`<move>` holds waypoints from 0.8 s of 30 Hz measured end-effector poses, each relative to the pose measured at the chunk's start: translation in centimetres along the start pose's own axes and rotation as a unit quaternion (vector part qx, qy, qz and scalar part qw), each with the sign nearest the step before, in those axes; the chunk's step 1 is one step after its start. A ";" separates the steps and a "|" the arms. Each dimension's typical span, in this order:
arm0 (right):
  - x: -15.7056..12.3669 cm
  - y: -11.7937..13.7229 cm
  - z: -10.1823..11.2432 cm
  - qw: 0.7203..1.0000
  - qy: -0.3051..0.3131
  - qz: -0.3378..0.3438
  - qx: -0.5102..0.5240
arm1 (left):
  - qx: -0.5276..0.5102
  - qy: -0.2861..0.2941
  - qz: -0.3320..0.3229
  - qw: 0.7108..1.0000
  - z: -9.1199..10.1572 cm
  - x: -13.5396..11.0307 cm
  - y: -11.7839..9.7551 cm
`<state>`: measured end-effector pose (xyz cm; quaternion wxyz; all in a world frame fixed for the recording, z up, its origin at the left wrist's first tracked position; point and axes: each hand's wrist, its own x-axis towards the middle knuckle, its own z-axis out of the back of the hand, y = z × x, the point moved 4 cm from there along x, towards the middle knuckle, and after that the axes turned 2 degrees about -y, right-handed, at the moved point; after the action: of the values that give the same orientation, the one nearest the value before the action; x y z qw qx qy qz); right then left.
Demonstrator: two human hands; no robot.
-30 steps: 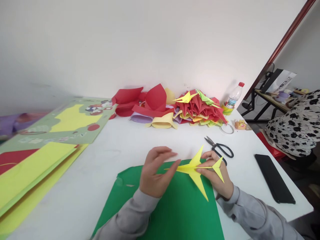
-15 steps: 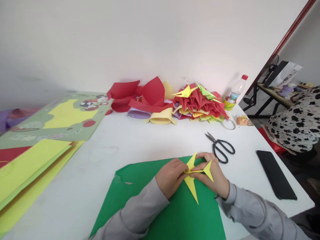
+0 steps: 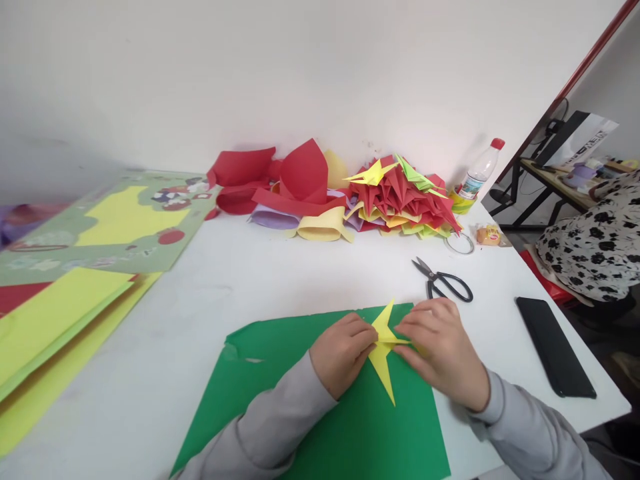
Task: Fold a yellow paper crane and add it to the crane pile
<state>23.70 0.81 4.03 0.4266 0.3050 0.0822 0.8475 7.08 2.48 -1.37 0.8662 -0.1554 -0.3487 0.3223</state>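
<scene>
Over a green sheet (image 3: 375, 427), a yellow origami figure (image 3: 383, 363) with two pointed wings and a narrow tail strip is held. My left hand (image 3: 343, 353) pinches its left end between thumb and fingers. My right hand (image 3: 443, 350) has its thumb and fingers around the tail strip on the right, and its tail end is mostly hidden in that hand. Just beyond the right hand lie black-handled scissors (image 3: 450, 285), their lower handle partly covered by it.
Red, purple and yellow paper pieces (image 3: 305, 180) and a pile of folded red paper (image 3: 395, 197) lie along the wall. A bottle (image 3: 477, 177), a metal ring (image 3: 460, 244), a wrapped snack (image 3: 490, 235) and a black phone (image 3: 555, 347) are on the right. Yellow sheets (image 3: 65, 320) lie left. Another person's patterned clothing (image 3: 595, 247) shows at right.
My right hand has shifted slightly right and turned, so its fingers now cover the forked tail that showed before. My left hand keeps its pinch. The camera view has shifted slightly.
</scene>
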 end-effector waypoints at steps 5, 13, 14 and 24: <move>-0.3 1.3 -2.2 0.991 0.020 0.029 -0.131 | -0.002 0.009 -0.007 1.000 -0.2 0.0 0.4; -0.4 0.7 -2.4 0.987 0.022 0.030 -0.154 | -0.104 0.035 0.031 0.993 1.0 -0.3 4.4; -0.4 0.7 -2.4 0.987 0.025 0.028 -0.156 | -0.114 0.044 0.038 0.992 1.3 -0.3 4.9; -0.2 0.3 -2.2 0.993 0.017 0.006 -0.114 | -0.098 -0.003 0.151 0.984 7.7 0.3 5.3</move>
<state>22.28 0.70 2.33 0.4521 0.2405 -0.0092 0.8589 -0.52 7.00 1.60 0.7871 -0.2895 -0.3532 0.4146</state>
